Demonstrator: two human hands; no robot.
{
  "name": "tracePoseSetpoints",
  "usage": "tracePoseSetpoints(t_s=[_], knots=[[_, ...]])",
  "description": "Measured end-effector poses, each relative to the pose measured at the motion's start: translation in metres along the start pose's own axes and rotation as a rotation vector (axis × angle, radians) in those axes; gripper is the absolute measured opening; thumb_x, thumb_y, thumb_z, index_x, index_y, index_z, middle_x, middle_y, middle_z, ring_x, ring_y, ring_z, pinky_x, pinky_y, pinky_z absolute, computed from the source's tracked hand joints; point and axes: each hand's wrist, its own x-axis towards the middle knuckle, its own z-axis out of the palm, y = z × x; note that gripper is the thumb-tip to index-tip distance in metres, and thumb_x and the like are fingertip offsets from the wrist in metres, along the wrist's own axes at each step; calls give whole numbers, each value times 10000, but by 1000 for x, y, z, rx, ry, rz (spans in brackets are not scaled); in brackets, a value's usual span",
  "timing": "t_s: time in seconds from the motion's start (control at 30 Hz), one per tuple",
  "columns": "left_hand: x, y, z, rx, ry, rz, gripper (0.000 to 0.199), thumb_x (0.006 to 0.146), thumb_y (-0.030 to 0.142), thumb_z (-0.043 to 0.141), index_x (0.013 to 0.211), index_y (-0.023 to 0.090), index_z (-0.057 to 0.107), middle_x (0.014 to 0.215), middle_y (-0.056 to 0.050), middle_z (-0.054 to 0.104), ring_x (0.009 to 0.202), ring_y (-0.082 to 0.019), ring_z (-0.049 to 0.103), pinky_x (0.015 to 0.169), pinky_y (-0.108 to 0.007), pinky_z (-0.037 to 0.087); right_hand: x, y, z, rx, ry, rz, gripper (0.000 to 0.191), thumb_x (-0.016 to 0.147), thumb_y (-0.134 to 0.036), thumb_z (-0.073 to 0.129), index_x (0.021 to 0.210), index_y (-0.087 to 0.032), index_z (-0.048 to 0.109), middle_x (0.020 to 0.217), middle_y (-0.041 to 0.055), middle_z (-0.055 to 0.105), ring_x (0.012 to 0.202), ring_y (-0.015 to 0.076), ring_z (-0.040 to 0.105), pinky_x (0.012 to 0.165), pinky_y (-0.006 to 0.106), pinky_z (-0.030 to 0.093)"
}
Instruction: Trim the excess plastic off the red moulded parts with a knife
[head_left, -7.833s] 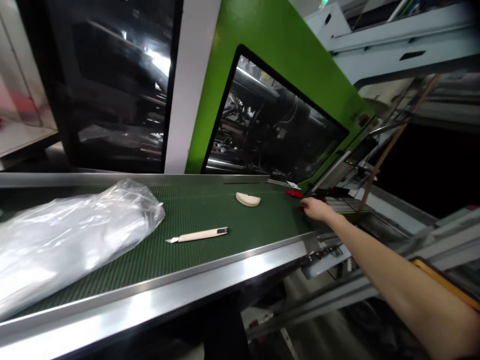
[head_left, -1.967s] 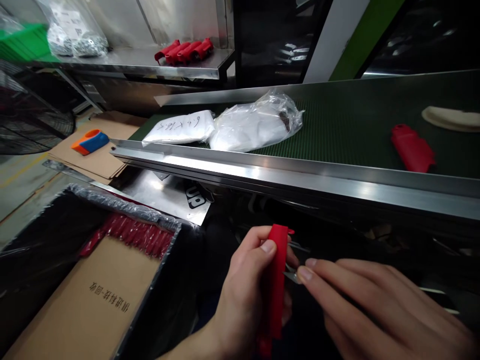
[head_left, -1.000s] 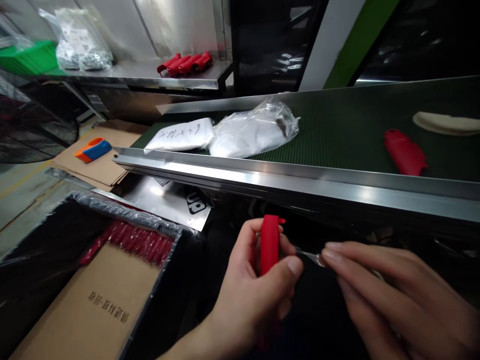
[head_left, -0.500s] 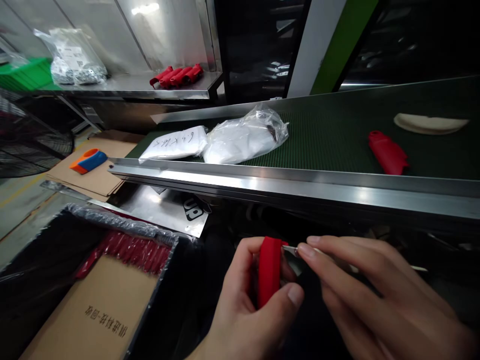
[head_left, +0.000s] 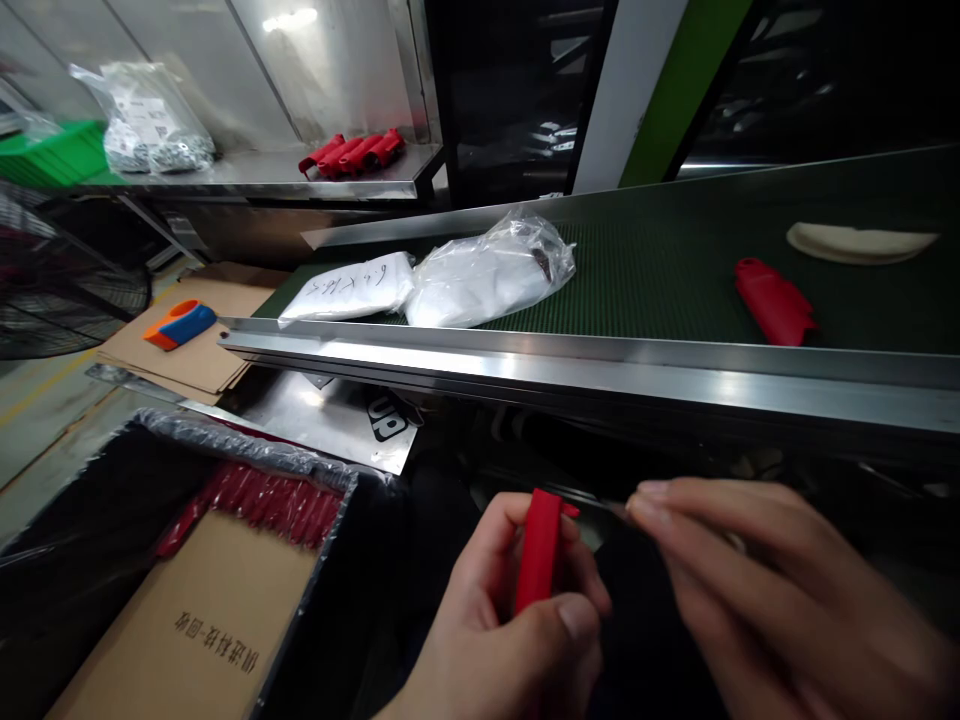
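Note:
My left hand (head_left: 487, 630) is closed around a red plastic part (head_left: 540, 550), held upright below the conveyor's front edge. A small red sliver juts from the part's upper right side. To the right, my right hand (head_left: 757, 570) pinches a small thin-bladed knife (head_left: 619, 509). Its blurred tip points left and is apart from the red part; most of the handle is hidden by the fingers. On the green conveyor belt (head_left: 630, 290) beyond my hands lies another red plastic part (head_left: 775, 303).
The belt also carries white plastic-wrapped packs (head_left: 487, 280) and a curved beige piece (head_left: 859, 243). Several red parts (head_left: 352, 155) rest on a metal shelf. At lower left stands a lined box (head_left: 315, 465) holding wrapped red pieces and cardboard. An orange-and-blue part (head_left: 180, 323) lies on cardboard sheets.
My right hand has drawn the knife away to the right from the red part, where its tip touched the upper edge. My left hand has lowered and turned the part slightly.

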Motion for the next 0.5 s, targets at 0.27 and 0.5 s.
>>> tracePoseSetpoints(t_s=[0.27, 0.5], knots=[[-2, 4, 4, -127, -37, -81, 310, 825, 276, 680, 1081, 199, 522, 857, -9, 573, 554, -25, 503, 515, -126, 363, -4, -15, 5, 29, -34, 18, 456, 848, 16, 558, 1268, -154, 605, 1228, 96, 565, 1151, 187, 553, 895, 300, 524], [-3, 3, 8, -110, -52, -68, 307, 827, 291, 672, 1075, 209, 511, 860, 0, 570, 536, -34, 481, 507, -175, 334, -7, -14, 7, 47, -41, 19, 454, 852, 2, 553, 1278, -148, 596, 1242, 97, 553, 1168, 191, 536, 926, 306, 497]])
